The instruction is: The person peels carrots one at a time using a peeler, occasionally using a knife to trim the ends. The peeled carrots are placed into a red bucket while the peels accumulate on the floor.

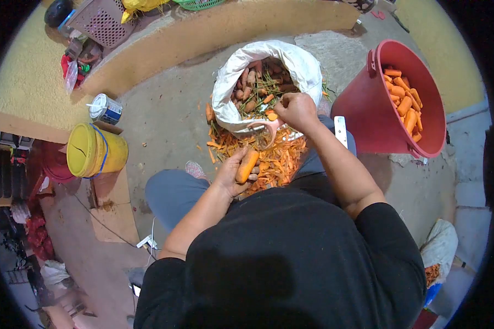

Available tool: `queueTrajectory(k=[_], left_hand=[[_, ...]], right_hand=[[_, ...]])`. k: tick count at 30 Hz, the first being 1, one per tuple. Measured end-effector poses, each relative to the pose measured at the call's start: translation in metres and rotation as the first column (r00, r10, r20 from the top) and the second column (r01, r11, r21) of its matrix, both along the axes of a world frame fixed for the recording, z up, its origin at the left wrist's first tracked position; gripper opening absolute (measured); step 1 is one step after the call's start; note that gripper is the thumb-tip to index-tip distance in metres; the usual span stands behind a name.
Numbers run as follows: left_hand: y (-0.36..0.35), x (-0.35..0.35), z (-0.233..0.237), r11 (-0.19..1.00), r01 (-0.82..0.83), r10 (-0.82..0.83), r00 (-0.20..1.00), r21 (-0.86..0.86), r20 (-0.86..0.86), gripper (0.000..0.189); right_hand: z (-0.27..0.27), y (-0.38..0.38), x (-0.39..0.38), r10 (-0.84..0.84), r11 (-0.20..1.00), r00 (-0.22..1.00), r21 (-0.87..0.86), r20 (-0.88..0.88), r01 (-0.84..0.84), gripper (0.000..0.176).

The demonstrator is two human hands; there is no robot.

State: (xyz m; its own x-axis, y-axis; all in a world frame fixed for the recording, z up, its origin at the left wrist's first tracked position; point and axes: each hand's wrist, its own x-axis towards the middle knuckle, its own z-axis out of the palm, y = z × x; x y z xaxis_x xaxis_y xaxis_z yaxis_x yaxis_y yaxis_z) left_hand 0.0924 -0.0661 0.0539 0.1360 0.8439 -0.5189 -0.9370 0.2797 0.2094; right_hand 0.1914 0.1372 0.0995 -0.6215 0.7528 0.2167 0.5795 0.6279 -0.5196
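Observation:
My left hand (pixel 234 174) is wrapped round a peeled orange carrot (pixel 248 166), held above a heap of carrot peelings (pixel 282 164). My right hand (pixel 297 111) is closed at the near right rim of a white sack (pixel 223 104). A pale pink peeler (pixel 271 129) juts out from under its fingers, the grip itself being hidden, and a small orange piece (pixel 272 117) shows beside it. Inside the sack lie unpeeled brownish carrots (pixel 251 78) with green stalks.
At right a large red bucket (pixel 362 104) leans, holding peeled carrots (pixel 405 104). A yellow bucket (pixel 115 153) and a paint can (pixel 105 108) stand at left. A low wall (pixel 203 44) curves behind the sack. A white phone-like object (pixel 340 131) rests by my right leg.

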Motion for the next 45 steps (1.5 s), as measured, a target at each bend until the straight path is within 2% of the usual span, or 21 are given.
queueTrajectory(k=[4,5,7,8,9,11,13,14,17,19,21,24,27,30,33,36,37,40,41,42,45], left_hand=[[0.006,0.015,0.021,0.957,-0.228,0.189,0.959,-0.179,-0.214,0.032],[0.006,0.013,0.020,0.981,-0.163,0.140,0.971,-0.107,-0.191,0.032],[0.001,0.005,0.007,0.999,-0.029,0.035,0.987,0.039,-0.159,0.032],[-0.001,-0.003,-0.008,0.997,0.047,-0.046,0.999,0.054,-0.021,0.034],[-0.002,-0.003,-0.008,0.999,0.040,-0.039,0.999,0.034,-0.007,0.034],[-0.005,-0.002,-0.007,1.000,0.027,-0.027,0.999,-0.006,0.022,0.036],[-0.004,0.001,-0.002,1.000,0.006,-0.005,0.999,0.018,-0.054,0.036],[-0.003,0.002,-0.001,1.000,-0.003,0.006,0.996,0.030,-0.091,0.036],[0.010,0.009,0.000,0.969,-0.193,0.167,0.971,-0.153,-0.169,0.035],[0.003,0.003,-0.002,0.991,-0.089,0.082,0.994,-0.104,-0.072,0.035],[0.000,-0.003,0.001,0.999,0.011,-0.010,1.000,-0.040,0.020,0.034],[0.000,0.002,0.002,0.996,-0.030,0.030,1.000,-0.085,-0.010,0.034],[0.009,0.011,0.008,0.980,-0.129,0.108,0.984,-0.153,-0.143,0.035],[0.006,0.009,0.005,0.995,-0.088,0.075,0.976,-0.056,-0.203,0.033],[-0.001,0.003,0.004,0.998,-0.026,0.026,1.000,-0.060,-0.008,0.031],[-0.001,0.004,-0.006,0.998,-0.055,0.052,0.996,-0.030,-0.071,0.031],[-0.002,0.005,-0.008,0.998,-0.070,0.071,0.984,0.011,-0.166,0.031],[0.004,0.009,0.005,0.985,-0.137,0.110,0.967,-0.103,-0.228,0.032],[0.005,0.009,0.010,0.970,-0.161,0.121,0.969,-0.183,-0.214,0.032],[0.004,0.009,0.001,0.995,-0.102,0.098,0.972,-0.009,-0.215,0.033],[0.001,-0.001,-0.003,0.998,0.007,-0.008,1.000,-0.064,-0.005,0.035]], right_hand=[[0.023,-0.056,-0.005,0.243,0.968,0.970,0.066,-0.024,-0.241,0.023],[0.023,-0.061,-0.005,0.298,0.953,0.953,0.063,-0.045,-0.295,0.024],[0.008,-0.040,-0.009,0.157,0.986,0.978,-0.085,0.136,-0.146,0.028],[0.001,-0.024,-0.007,0.088,0.995,0.992,-0.055,0.093,-0.083,0.029],[-0.005,-0.004,-0.004,0.032,0.999,0.968,-0.015,0.248,-0.029,0.029],[-0.001,0.003,0.002,-0.010,0.992,0.993,-0.126,0.119,0.025,0.029],[0.005,-0.017,-0.003,0.063,0.995,0.997,0.070,0.044,-0.066,0.025],[0.013,-0.038,-0.003,0.169,0.984,0.980,0.065,-0.101,-0.163,0.025],[0.018,-0.067,-0.005,0.322,0.946,0.946,-0.023,-0.039,-0.323,0.025],[0.007,-0.048,-0.009,0.213,0.973,0.976,-0.102,0.052,-0.207,0.029],[-0.010,-0.013,-0.009,0.045,0.999,0.992,0.023,0.114,-0.048,0.029],[-0.007,-0.008,-0.001,0.017,1.000,0.999,0.014,0.034,-0.017,0.025],[0.025,-0.056,-0.005,0.269,0.959,0.963,-0.083,-0.023,-0.270,0.030],[0.007,-0.052,-0.011,0.276,0.956,0.958,-0.124,0.073,-0.266,0.030],[-0.008,-0.010,-0.009,0.014,1.000,0.978,-0.020,0.206,-0.010,0.029],[-0.009,-0.013,-0.005,0.021,1.000,0.995,0.006,0.096,-0.022,0.029],[0.005,-0.030,-0.005,0.124,0.991,0.992,-0.050,-0.033,-0.125,0.029],[0.019,-0.061,-0.008,0.309,0.949,0.938,-0.106,0.154,-0.296,0.028],[0.015,-0.056,-0.008,0.248,0.967,0.960,-0.090,0.133,-0.237,0.029],[0.005,-0.043,-0.009,0.184,0.981,0.976,-0.077,0.112,-0.176,0.030],[-0.016,0.000,-0.004,-0.043,0.997,0.983,-0.057,0.177,0.054,0.032]])
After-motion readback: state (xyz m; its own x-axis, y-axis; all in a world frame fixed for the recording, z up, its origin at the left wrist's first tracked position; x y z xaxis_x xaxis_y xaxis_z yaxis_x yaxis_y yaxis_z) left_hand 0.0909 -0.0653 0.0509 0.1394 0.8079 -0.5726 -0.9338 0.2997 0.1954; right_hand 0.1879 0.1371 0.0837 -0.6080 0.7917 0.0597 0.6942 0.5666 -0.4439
